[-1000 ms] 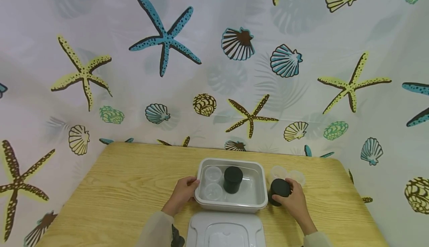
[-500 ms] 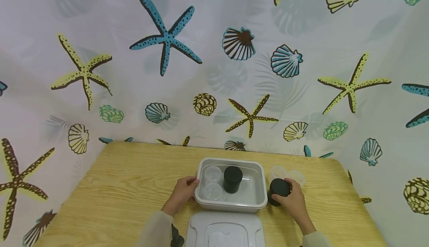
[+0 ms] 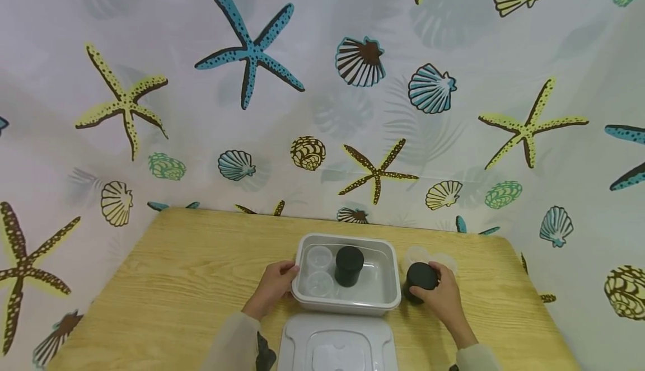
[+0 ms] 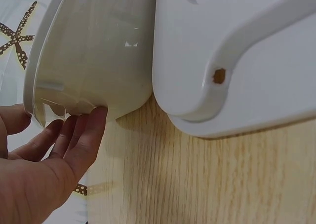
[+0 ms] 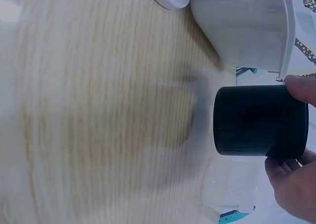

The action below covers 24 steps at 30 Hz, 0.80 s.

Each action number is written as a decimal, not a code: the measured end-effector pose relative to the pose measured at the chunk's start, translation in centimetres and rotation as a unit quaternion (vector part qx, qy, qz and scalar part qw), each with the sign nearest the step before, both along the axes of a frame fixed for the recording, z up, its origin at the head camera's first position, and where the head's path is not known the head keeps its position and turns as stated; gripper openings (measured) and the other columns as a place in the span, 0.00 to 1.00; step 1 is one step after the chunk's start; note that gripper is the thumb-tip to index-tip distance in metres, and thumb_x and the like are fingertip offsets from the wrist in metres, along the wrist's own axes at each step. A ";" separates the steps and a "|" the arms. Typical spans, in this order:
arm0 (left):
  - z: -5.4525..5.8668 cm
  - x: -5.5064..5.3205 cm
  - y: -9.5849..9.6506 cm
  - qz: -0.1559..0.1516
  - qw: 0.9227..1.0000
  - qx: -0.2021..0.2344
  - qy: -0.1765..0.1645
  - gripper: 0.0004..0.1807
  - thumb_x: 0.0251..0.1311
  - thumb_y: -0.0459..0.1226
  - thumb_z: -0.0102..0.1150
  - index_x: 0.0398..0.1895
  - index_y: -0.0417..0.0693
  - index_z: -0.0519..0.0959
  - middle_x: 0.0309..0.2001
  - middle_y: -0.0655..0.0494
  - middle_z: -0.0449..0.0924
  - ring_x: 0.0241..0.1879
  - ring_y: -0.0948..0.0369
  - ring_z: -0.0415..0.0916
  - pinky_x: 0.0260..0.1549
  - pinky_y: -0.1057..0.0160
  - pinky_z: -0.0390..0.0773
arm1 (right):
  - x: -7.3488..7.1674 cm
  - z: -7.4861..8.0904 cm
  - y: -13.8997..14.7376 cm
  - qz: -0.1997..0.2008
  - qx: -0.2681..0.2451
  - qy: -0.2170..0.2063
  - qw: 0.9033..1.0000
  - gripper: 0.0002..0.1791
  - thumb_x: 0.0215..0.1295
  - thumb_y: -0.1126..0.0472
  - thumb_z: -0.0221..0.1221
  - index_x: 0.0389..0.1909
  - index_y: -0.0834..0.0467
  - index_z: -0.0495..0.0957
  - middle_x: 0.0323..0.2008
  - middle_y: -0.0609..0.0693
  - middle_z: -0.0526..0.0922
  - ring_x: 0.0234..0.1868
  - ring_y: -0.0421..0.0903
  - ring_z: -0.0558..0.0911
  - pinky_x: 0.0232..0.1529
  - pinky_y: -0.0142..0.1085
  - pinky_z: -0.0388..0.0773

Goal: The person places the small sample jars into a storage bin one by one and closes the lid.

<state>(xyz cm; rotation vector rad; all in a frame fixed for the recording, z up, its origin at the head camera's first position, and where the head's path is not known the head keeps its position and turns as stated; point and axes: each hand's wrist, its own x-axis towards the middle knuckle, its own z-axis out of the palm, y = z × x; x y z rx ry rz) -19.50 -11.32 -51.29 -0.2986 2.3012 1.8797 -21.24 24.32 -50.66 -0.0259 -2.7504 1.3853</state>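
My left hand (image 3: 274, 286) holds the left side of a white plastic tub (image 3: 347, 306), thumb at the rim and fingers against the outer wall in the left wrist view. Inside the tub stand a black lidded jar (image 3: 349, 267) and two small clear cups, one farther back (image 3: 319, 258) and one nearer (image 3: 319, 285). Beside the tub's right wall, my right hand (image 3: 445, 299) grips a second black jar (image 5: 259, 121) between thumb and fingers near its top. That jar is upright, with its shadow on the tabletop apart from its base in the right wrist view.
A white lid (image 3: 337, 337) lies on the wooden table (image 3: 201, 259) just in front of the tub. Behind the right hand are two clear cups, one at left (image 3: 415, 254) and one at right (image 3: 447, 260). A patterned curtain (image 3: 322, 119) surrounds the table at the back and sides.
The head view has tilted slightly, so everything appears a little higher. Both hands keep their grips, and the tub and jars stay in the same places relative to each other.
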 end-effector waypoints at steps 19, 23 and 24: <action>0.0 -0.2 -0.1 -0.004 1.000 -0.007 0.005 0.23 0.72 0.38 0.45 0.62 0.29 0.66 0.54 0.35 0.74 0.40 0.56 0.77 0.32 0.59 0.81 | 0.3 2.2 0.3 0.005 -0.017 -0.014 1.000 0.41 0.52 0.64 0.68 0.65 0.69 0.59 0.63 0.67 0.62 0.64 0.63 0.64 0.64 0.55 0.64; -0.1 -0.2 0.0 0.001 1.000 -0.004 0.001 0.22 0.71 0.37 0.46 0.61 0.29 0.68 0.54 0.35 0.74 0.39 0.57 0.77 0.32 0.60 0.81 | 0.4 2.7 0.3 0.006 -0.021 -0.010 1.000 0.41 0.53 0.64 0.67 0.65 0.69 0.59 0.63 0.67 0.62 0.64 0.63 0.64 0.64 0.55 0.64; -0.1 -0.1 0.0 0.002 1.000 -0.003 0.000 0.22 0.71 0.37 0.47 0.61 0.29 0.68 0.53 0.36 0.75 0.39 0.57 0.77 0.32 0.60 0.81 | 0.5 2.8 0.3 0.007 -0.021 -0.007 1.000 0.40 0.53 0.64 0.67 0.65 0.69 0.59 0.63 0.67 0.62 0.64 0.63 0.64 0.64 0.55 0.64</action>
